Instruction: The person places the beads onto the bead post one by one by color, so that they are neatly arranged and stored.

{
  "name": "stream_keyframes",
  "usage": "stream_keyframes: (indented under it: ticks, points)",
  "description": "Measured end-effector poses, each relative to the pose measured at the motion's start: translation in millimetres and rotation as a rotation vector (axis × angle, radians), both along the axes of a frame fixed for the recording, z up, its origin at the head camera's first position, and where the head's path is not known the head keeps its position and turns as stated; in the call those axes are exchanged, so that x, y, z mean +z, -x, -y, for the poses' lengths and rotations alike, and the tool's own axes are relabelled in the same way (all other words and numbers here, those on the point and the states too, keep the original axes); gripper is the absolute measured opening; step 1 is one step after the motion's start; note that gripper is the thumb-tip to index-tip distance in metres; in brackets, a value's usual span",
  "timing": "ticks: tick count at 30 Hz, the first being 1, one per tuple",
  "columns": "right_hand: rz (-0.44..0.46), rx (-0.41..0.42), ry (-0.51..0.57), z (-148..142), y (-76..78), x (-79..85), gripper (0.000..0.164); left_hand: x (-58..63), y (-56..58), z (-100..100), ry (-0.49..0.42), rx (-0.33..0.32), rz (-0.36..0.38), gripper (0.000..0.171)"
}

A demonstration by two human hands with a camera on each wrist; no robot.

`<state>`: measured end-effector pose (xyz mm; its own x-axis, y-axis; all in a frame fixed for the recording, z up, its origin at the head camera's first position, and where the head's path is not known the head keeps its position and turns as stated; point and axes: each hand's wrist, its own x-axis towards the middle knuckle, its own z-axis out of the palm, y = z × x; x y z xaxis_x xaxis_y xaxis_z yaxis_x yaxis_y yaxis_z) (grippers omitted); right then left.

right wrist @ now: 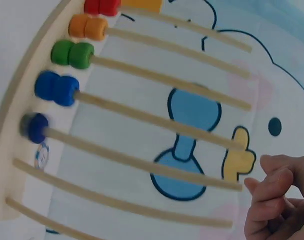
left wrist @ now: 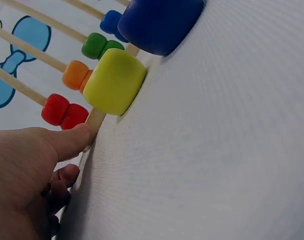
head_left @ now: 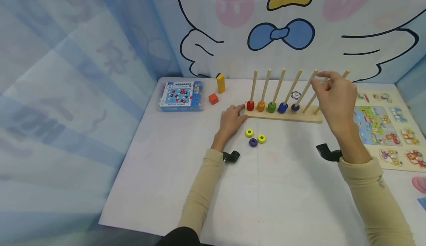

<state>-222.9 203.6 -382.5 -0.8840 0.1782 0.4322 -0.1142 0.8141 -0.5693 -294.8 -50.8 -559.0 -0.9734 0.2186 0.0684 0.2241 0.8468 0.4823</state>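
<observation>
A wooden peg rack [head_left: 286, 117] stands at the back of the table with tall slanting pegs. Red [head_left: 250, 105], orange [head_left: 261, 106], green [head_left: 271, 107] and blue beads [head_left: 283, 108] sit in pairs on four pegs. One dark blue bead [right wrist: 38, 128], blurred, is low on the fifth peg. My left hand [head_left: 230, 121] grips the rack's left end, thumb in front. My right hand [head_left: 338, 101] is at the fifth peg's top, fingers bent and holding nothing. Two yellow beads [head_left: 249, 132] and another dark blue bead [head_left: 253, 142] lie in front of the rack.
Back left are a blue boxed set [head_left: 181, 96], an orange-red cube [head_left: 213, 98] and a yellow block [head_left: 220, 83]. A picture puzzle board [head_left: 372, 151] lies on the right, with a pink object [head_left: 420, 184] at the table's right edge. A printed curtain [head_left: 213, 61] hangs behind.
</observation>
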Motion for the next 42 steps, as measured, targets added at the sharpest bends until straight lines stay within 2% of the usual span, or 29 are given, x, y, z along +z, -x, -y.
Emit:
stream_keyframes:
  ticks: [2, 3, 6, 10, 14, 18, 21, 24, 31, 34, 37, 42]
  points:
    - [0.030, 0.065, 0.050, 14.7, -12.7, -17.9, 0.036, -0.1, -1.1, 0.4, 0.004, 0.002, 0.007, 0.052]
    - [0.074, 0.113, 0.067, 23.0, -18.7, -29.0, 0.035, 0.4, -1.6, 0.5, 0.006, 0.003, 0.011, 0.052]
    - [0.255, 0.280, 0.080, 48.7, -33.4, -64.3, 0.035, 2.6, -2.6, 1.1, 0.012, 0.005, 0.028, 0.053]
    - [0.453, 0.412, 0.040, 74.1, -41.4, -102.3, 0.039, 4.6, -2.7, 0.6, 0.018, -0.005, 0.023, 0.052]
    - [0.568, 0.447, 0.003, 86.0, -42.2, -123.2, 0.040, 3.0, -2.8, -0.1, 0.017, -0.010, 0.021, 0.052]
    - [0.588, 0.469, -0.021, 88.2, -43.3, -129.3, 0.038, 0.3, -2.8, -1.6, 0.010, -0.013, 0.014, 0.052]
    - [0.548, 0.462, -0.021, 84.3, -43.4, -122.4, 0.036, -0.2, -2.9, -2.4, 0.012, -0.007, 0.009, 0.052]
    - [0.485, 0.411, -0.013, 72.0, -38.0, -100.4, 0.037, 0.8, -3.0, -2.2, 0.011, -0.001, 0.013, 0.052]
    - [0.244, 0.163, 0.001, 19.0, -11.7, -7.6, 0.047, 4.0, -3.2, 1.3, 0.001, 0.004, 0.009, 0.052]
    - [0.144, 0.075, -0.028, 0.4, 0.3, 21.6, 0.048, 3.8, -3.3, 2.9, 0.005, 0.004, 0.005, 0.052]
    - [0.113, 0.028, -0.066, -10.1, 10.2, 36.3, 0.047, 3.1, -3.6, 3.5, 0.006, 0.005, 0.010, 0.051]
    - [0.162, 0.004, -0.083, -14.6, 17.3, 37.7, 0.047, 3.1, -3.3, 0.9, -0.004, -0.007, 0.020, 0.052]
